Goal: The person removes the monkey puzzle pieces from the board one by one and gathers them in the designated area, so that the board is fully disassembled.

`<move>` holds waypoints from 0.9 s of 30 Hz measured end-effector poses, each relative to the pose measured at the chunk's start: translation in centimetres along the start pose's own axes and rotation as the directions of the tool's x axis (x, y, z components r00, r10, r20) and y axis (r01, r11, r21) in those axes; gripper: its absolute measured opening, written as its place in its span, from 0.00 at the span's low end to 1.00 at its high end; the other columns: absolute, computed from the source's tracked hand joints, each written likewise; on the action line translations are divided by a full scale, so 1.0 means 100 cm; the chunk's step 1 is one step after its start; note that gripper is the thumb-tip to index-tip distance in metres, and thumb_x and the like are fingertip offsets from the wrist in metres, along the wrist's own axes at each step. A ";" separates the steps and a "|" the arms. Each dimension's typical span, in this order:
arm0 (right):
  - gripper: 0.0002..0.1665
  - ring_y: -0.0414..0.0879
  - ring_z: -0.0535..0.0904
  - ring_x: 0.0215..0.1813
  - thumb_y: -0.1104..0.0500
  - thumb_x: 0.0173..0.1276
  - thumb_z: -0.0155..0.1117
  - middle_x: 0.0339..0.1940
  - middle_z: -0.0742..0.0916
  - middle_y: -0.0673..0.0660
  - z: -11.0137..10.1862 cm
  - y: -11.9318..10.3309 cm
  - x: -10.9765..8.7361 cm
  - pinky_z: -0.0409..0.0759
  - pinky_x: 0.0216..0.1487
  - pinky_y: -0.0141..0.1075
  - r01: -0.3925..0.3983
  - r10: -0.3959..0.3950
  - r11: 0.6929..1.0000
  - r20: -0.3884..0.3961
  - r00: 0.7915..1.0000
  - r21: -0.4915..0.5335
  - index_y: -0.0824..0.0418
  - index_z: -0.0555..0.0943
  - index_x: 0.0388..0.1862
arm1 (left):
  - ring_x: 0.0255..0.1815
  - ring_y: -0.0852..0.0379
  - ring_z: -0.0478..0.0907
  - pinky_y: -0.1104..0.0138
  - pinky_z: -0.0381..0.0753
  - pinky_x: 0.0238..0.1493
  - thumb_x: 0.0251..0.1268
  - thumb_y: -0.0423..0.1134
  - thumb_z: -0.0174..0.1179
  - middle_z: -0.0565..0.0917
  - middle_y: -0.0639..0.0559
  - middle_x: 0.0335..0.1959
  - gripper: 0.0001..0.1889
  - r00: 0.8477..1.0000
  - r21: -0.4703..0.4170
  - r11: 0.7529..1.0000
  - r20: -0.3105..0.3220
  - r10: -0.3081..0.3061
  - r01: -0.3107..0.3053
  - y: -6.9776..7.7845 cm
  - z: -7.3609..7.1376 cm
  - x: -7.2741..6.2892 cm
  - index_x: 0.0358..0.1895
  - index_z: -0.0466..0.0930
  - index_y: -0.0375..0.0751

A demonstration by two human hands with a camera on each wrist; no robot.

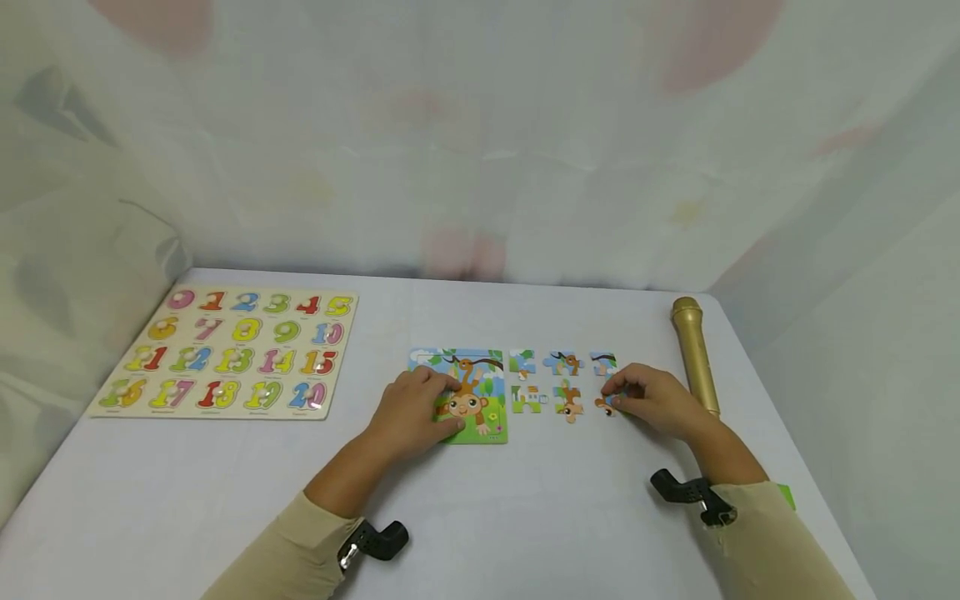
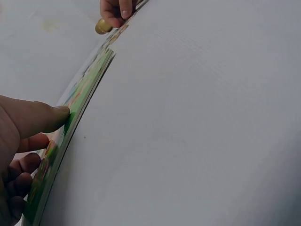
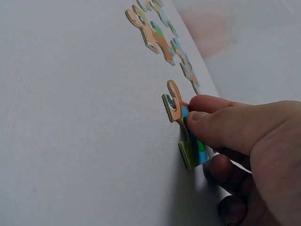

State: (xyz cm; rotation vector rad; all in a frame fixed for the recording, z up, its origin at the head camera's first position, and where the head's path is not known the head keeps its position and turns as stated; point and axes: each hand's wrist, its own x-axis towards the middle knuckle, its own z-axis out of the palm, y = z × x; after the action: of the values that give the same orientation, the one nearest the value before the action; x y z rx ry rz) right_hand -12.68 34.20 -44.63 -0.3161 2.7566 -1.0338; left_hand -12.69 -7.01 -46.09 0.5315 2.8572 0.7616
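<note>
My left hand point(image 1: 408, 414) rests on the left side of a square monkey puzzle board point(image 1: 491, 435), thumb and fingers spread over its picture. In the left wrist view the thumb point(image 2: 44, 117) presses on the board's top near its edge. To the right, my right hand point(image 1: 660, 400) pinches a jigsaw piece point(image 3: 175, 106) between thumb and index finger. This piece shows part of an eye, with blue and green areas, and lies close over the table. Several other loose pieces, such as a monkey-face piece point(image 1: 567, 403) and a branch piece point(image 1: 602, 363), lie in two rows between board and hand.
A wooden number board point(image 1: 225, 343) with knobbed numerals lies at the back left. At the right, a gold microphone-shaped object point(image 1: 695, 354) lies beyond my right hand. A green item point(image 1: 787, 497) peeks out beside the right sleeve. Patterned white cloth point(image 1: 480, 150) hangs around the table.
</note>
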 end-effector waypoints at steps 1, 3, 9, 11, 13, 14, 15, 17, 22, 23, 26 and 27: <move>0.08 0.46 0.75 0.42 0.65 0.73 0.72 0.43 0.88 0.49 0.000 -0.001 0.000 0.75 0.43 0.35 -0.001 0.001 1.000 0.002 1.000 0.004 0.55 0.88 0.47 | 0.56 0.47 0.75 0.49 0.73 0.60 0.62 0.52 0.79 0.80 0.49 0.56 0.28 1.000 0.002 1.000 0.003 0.001 -0.001 -0.001 0.000 0.000 0.63 0.85 0.48; 0.08 0.46 0.76 0.43 0.65 0.74 0.72 0.44 0.88 0.50 0.000 -0.002 0.000 0.75 0.45 0.35 -0.002 0.002 1.000 0.004 1.000 0.015 0.55 0.88 0.48 | 0.58 0.47 0.75 0.49 0.73 0.61 0.61 0.52 0.79 0.80 0.49 0.57 0.29 1.000 0.001 1.000 0.009 0.004 -0.004 -0.002 -0.001 -0.001 0.64 0.85 0.48; 0.06 0.46 0.79 0.44 0.64 0.75 0.71 0.44 0.89 0.50 0.000 -0.007 -0.003 0.78 0.44 0.33 0.003 -0.003 0.998 -0.008 1.000 0.062 0.56 0.88 0.48 | 0.61 0.45 0.75 0.48 0.72 0.66 0.58 0.51 0.81 0.80 0.49 0.60 0.32 1.000 -0.026 0.999 0.022 0.021 -0.020 -0.002 -0.004 -0.003 0.67 0.84 0.49; 0.06 0.47 0.79 0.43 0.63 0.75 0.71 0.43 0.88 0.50 0.000 -0.011 -0.003 0.79 0.42 0.33 0.005 -0.005 0.997 -0.007 1.000 0.080 0.56 0.88 0.48 | 0.61 0.45 0.75 0.48 0.72 0.66 0.57 0.50 0.81 0.81 0.49 0.60 0.33 0.999 -0.033 0.999 0.021 0.026 -0.026 -0.002 -0.005 -0.005 0.67 0.84 0.49; 0.05 0.47 0.81 0.42 0.62 0.76 0.70 0.40 0.88 0.51 0.002 -0.016 -0.003 0.79 0.39 0.34 0.013 -0.013 0.994 0.001 1.000 0.106 0.56 0.88 0.48 | 0.61 0.45 0.76 0.48 0.73 0.65 0.56 0.49 0.82 0.81 0.49 0.59 0.33 0.999 -0.033 0.999 0.018 0.034 -0.033 -0.002 -0.006 -0.005 0.66 0.84 0.50; 0.05 0.47 0.81 0.42 0.62 0.76 0.71 0.39 0.88 0.50 0.003 -0.019 -0.002 0.79 0.39 0.34 0.021 -0.021 0.994 0.002 1.000 0.107 0.56 0.88 0.48 | 0.61 0.45 0.76 0.48 0.73 0.65 0.56 0.49 0.82 0.81 0.49 0.59 0.33 0.999 -0.032 0.999 0.016 0.036 -0.036 -0.003 -0.007 -0.006 0.66 0.85 0.50; 0.05 0.46 0.81 0.42 0.62 0.76 0.71 0.39 0.87 0.50 0.004 -0.022 -0.002 0.78 0.39 0.35 0.034 -0.034 0.994 0.002 0.999 0.101 0.56 0.88 0.48 | 0.61 0.45 0.76 0.49 0.74 0.65 0.56 0.49 0.82 0.81 0.50 0.58 0.33 0.999 -0.029 0.999 0.014 0.039 -0.038 -0.003 -0.007 -0.006 0.66 0.85 0.50; 0.05 0.46 0.81 0.41 0.61 0.76 0.71 0.37 0.86 0.49 0.006 -0.027 0.000 0.77 0.39 0.36 0.064 -0.065 0.994 0.007 0.998 0.090 0.55 0.88 0.48 | 0.61 0.46 0.76 0.51 0.74 0.64 0.56 0.49 0.82 0.82 0.51 0.57 0.32 0.999 -0.023 0.999 0.009 0.044 -0.043 -0.003 -0.008 -0.007 0.66 0.85 0.50; 0.05 0.47 0.80 0.41 0.61 0.76 0.71 0.38 0.85 0.48 0.012 -0.042 0.006 0.79 0.36 0.36 0.147 -0.150 0.984 0.028 0.988 0.097 0.54 0.88 0.47 | 0.59 0.48 0.76 0.53 0.77 0.61 0.57 0.49 0.82 0.81 0.52 0.56 0.31 0.999 -0.022 0.999 0.000 0.042 -0.042 -0.002 -0.014 -0.011 0.66 0.85 0.51; 0.05 0.47 0.79 0.42 0.62 0.76 0.71 0.38 0.85 0.47 0.013 -0.046 0.007 0.79 0.36 0.36 0.158 -0.162 0.982 0.034 0.986 0.105 0.55 0.88 0.47 | 0.60 0.48 0.76 0.53 0.77 0.61 0.58 0.49 0.81 0.81 0.52 0.57 0.31 0.999 -0.023 0.999 -0.004 0.040 -0.040 -0.003 -0.016 -0.012 0.66 0.85 0.51; 0.05 0.47 0.79 0.44 0.62 0.75 0.71 0.39 0.86 0.46 0.018 -0.056 0.011 0.77 0.38 0.37 0.179 -0.186 0.977 0.052 0.981 0.116 0.55 0.88 0.47 | 0.63 0.46 0.76 0.50 0.77 0.65 0.58 0.50 0.81 0.81 0.49 0.60 0.31 0.999 -0.026 0.999 -0.015 0.029 -0.029 -0.006 -0.019 -0.015 0.66 0.85 0.49; 0.06 0.46 0.79 0.44 0.62 0.75 0.71 0.39 0.86 0.46 0.019 -0.059 0.012 0.75 0.39 0.38 0.189 -0.197 0.975 0.057 0.979 0.117 0.55 0.88 0.47 | 0.64 0.45 0.76 0.49 0.77 0.65 0.58 0.50 0.81 0.81 0.49 0.60 0.32 1.000 -0.025 0.999 -0.017 0.024 -0.024 -0.008 -0.020 -0.015 0.66 0.84 0.49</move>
State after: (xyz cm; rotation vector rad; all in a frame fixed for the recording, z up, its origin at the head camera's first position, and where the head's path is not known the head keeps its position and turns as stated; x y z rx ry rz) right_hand -12.64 28.36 -42.24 -0.6006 2.6359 -1.1933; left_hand -11.95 -9.11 -44.64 0.5601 2.8572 0.8085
